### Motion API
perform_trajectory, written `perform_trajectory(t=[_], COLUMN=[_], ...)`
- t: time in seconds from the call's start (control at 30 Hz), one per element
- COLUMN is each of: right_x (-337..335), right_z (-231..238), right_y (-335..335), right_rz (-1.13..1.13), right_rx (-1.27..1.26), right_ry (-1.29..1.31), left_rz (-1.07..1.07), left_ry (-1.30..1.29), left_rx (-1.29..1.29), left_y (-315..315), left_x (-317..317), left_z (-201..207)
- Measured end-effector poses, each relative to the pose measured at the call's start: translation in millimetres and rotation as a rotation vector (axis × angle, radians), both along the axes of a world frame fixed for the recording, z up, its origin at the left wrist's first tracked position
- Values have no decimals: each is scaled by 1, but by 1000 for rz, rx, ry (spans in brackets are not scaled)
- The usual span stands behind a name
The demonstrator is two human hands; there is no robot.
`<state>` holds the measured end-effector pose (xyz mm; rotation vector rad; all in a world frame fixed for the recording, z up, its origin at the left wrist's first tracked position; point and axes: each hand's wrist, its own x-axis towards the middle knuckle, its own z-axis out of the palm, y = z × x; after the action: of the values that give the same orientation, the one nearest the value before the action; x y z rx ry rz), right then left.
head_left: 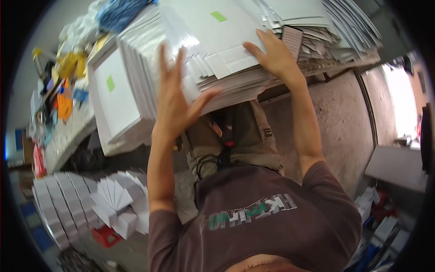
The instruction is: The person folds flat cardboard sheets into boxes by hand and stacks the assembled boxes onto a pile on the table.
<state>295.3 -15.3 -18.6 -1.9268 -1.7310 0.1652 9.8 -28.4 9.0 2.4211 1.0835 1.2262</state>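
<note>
Colorful bags crowd a table (68, 140)
A blue bag (120, 14) lies beside a white bag (84, 29), with a yellow bag (72, 65) nearby; below, a red container (106, 236) sits on the floor (335, 109).

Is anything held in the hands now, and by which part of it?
Nothing appears held: the left hand and right hand are open at the white stack; whether they touch is unclear.

We see the left hand (174, 106) blurred, upper centre; the top edge crops the white cardboard stack (233, 38) and, upper left, blue plastic (120, 16).
</note>
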Motion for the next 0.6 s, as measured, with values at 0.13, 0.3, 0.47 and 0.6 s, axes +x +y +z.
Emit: perform_trajectory(t=[0.13, 0.3, 0.47, 0.6], right_x=[-3, -81, -146, -81], right_z=[-14, 41, 29, 36], right_y=[-36, -75, -94, -89], right_rz=[123, 395, 607, 284], right_rx=[280, 704, 540, 221], right_ry=[-98, 5, -58, 446], left_rz=[-66, -178, -189, -36], left_ry=[334, 405, 164, 63], left_rx=[-110, 181, 186, 297], left_y=[32, 33, 57, 44], left_x=[-11, -7, 19, -21], left_z=[-9, 16, 56, 97])
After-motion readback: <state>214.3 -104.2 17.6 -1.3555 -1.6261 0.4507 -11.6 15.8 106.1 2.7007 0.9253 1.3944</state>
